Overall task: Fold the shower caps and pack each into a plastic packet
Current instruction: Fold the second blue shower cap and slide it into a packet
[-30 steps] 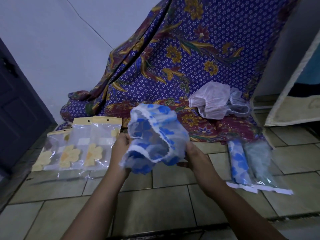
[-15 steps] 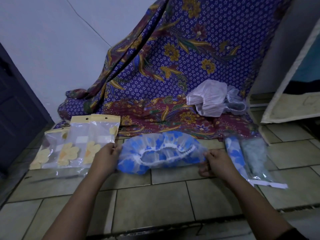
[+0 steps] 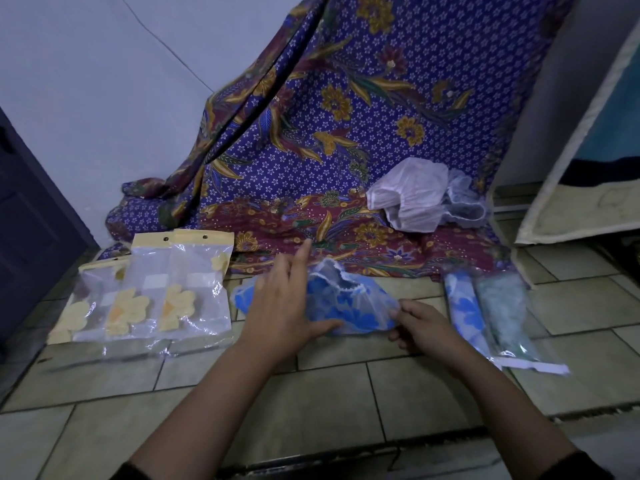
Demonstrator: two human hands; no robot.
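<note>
Now, one blue cap (image 3: 349, 303), three empty packets (image 3: 187, 289), two filled packets (image 3: 464, 313): cap under your flat, straight-fingered left grip (image 3: 277, 306), right grip (image 3: 422, 327) pinching its edge.

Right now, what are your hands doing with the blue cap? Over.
Left hand open on blue shower cap. Right hand pinches its edge. Cap on floor, nothing blocking.

Room dim, bluish cast — light weak and even, no hard shadows. Faint glints on plastic packets (image 3: 180, 289). Left hand (image 3: 277, 306) slightly motion-smeared, blue shower cap (image 3: 349, 306) soft. Wide-angle bend at edges — floor tiles (image 3: 311, 393) curve, corners darker.
</note>
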